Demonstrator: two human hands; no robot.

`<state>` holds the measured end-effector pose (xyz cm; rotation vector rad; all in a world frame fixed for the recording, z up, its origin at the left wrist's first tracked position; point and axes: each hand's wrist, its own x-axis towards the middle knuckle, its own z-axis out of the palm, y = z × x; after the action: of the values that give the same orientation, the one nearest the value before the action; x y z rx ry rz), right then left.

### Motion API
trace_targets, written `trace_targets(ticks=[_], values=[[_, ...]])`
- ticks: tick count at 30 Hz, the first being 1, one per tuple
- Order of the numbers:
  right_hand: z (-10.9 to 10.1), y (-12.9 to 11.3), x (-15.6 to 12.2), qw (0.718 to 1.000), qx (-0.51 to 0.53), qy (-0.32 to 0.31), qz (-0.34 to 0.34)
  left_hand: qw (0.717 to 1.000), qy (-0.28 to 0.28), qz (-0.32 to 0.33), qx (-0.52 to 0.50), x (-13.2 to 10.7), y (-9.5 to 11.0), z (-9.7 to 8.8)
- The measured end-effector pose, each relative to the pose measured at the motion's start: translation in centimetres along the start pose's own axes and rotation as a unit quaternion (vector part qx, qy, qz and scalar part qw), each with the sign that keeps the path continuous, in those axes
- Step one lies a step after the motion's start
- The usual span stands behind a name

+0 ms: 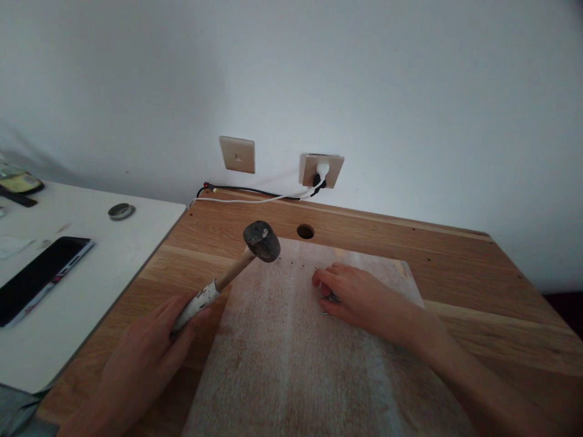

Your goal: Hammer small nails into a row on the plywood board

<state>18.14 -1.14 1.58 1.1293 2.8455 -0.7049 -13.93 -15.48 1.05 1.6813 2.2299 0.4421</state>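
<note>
A rubber mallet (261, 241) with a black head and a wooden handle wrapped in white is in my left hand (152, 346). My fingers close round the wrapped end, and the head hangs over the far left edge of a pale, whitish wooden board (291, 358). At the board's far right part, my right hand (348, 294) is curled with its fingertips near the surface. Thin silvery metal pieces (331, 297), looking like nails, show between its thumb and fingers. Several small dark dots mark the board to the left of this hand.
The board lies on a brown wooden tabletop (473, 261) with a round hole (305, 231). White and black cables (246, 197) run along the wall to a socket (324, 171). On the white table (104, 261) at left are a phone-like black device (40, 273) and a round lid (121, 211).
</note>
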Motion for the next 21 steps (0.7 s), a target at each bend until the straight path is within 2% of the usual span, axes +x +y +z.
trace_targets(ticks=[3,5,9,13,17,21], values=[[0.0,0.0,0.7,0.999,0.033,0.013,-0.016,0.999,-0.033,-0.026,-0.015,-0.3,-1.1,0.3],[-0.1,0.4,1.5,0.997,0.07,0.031,-0.033,0.999,-0.022,-0.022,-0.016,-0.3,-1.6,0.5],[0.2,1.3,3.7,0.983,0.134,0.119,-0.047,1.0,-0.006,-0.007,-0.02,-0.4,-2.1,0.6],[1.7,1.7,5.8,0.969,0.14,0.196,-0.062,1.0,-0.001,0.008,-0.014,-0.5,-2.3,0.7],[3.1,1.7,6.4,0.965,0.124,0.215,-0.085,1.0,0.006,0.015,-0.015,-0.8,-2.8,0.9],[3.2,1.8,6.0,0.966,0.112,0.214,-0.087,1.0,0.007,0.014,-0.025,-1.0,-3.0,1.0]])
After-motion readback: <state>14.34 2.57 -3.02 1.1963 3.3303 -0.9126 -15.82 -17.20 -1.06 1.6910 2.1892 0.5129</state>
